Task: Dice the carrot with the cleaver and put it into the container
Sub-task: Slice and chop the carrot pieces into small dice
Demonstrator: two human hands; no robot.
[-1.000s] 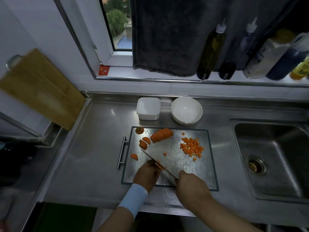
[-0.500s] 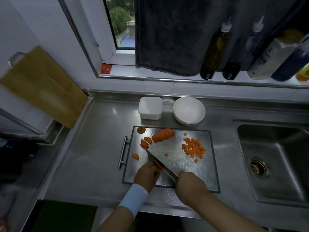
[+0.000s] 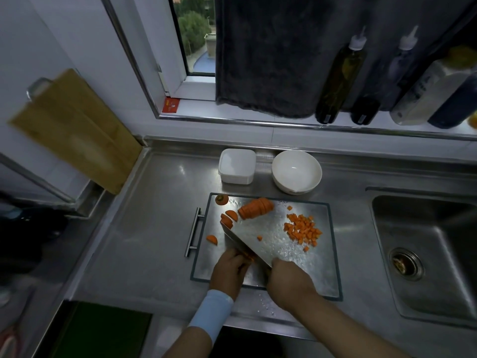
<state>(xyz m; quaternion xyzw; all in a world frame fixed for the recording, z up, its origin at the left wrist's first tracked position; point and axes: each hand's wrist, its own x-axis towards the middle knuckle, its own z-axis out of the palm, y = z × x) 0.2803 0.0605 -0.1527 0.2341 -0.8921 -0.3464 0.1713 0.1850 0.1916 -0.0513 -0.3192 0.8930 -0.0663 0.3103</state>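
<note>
The person's right hand [image 3: 287,280] was wrapped round the handle of the broad steel cleaver [image 3: 246,245], and the handle itself was buried under the fingers. The blade ran diagonally across the rectangular steel cutting board with a dark rim and a bar handle [image 3: 320,270]. It reached from that hand at the near edge up and leftward, with its far corner close to a few orange half-moon slices [image 3: 228,218]. The left hand [image 3: 228,271] lay on the blade's left side, fingers curled down onto a small orange carrot piece [image 3: 249,257] and pinning it to the board right against the blade's flank. The next stroke seemed to turn on that relation. The piece lay just ahead of the left fingertips, touching or almost touching the steel, so the left hand was much the nearer and the edge had to fall just beside its knuckles.

Only a sliver of that piece showed. Its shape and the way it ran could not be made out, nor whether the edge was on the board or raised. Farther off on the board lay a sliced orange carrot chunk [image 3: 255,208], its long axis roughly left to right, and a heap of diced orange cubes [image 3: 302,229] lay to its right. Beyond the board, on the steel counter [image 3: 154,228], a white square plastic container [image 3: 237,165] stood beside a white round bowl [image 3: 296,171]. No carrot showed in either, and the dicing looked roughly midway.
</note>
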